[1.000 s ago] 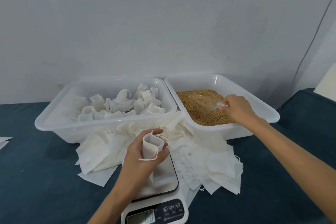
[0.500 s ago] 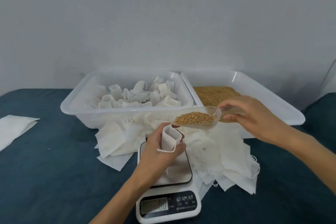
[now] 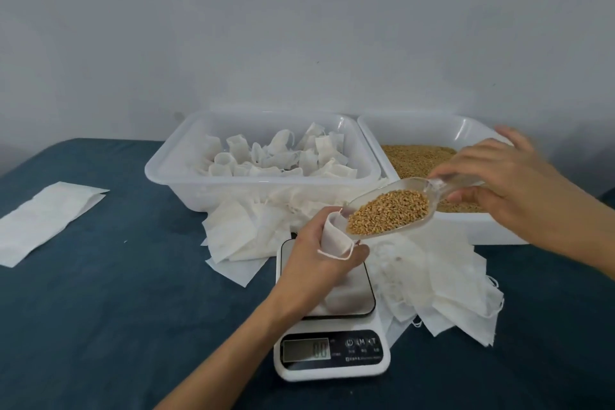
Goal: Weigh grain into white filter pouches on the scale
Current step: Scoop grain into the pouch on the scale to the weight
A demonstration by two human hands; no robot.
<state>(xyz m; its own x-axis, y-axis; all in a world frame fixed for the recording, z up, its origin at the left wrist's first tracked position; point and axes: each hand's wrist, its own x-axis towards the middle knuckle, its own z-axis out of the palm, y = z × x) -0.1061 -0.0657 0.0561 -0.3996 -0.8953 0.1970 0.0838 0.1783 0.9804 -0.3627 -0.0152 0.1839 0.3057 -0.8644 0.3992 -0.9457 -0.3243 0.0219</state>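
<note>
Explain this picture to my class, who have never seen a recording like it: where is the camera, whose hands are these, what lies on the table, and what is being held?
The camera sits on a person's head, looking down at their own bare hands; there is no machine. The left hand holds an open white pouch above the scale. The right hand holds a clear scoop full of grain, its tip at the pouch's mouth. On the blue table stand a tub of pouches and a tub of grain, with empty pouches piled loose in front.
</note>
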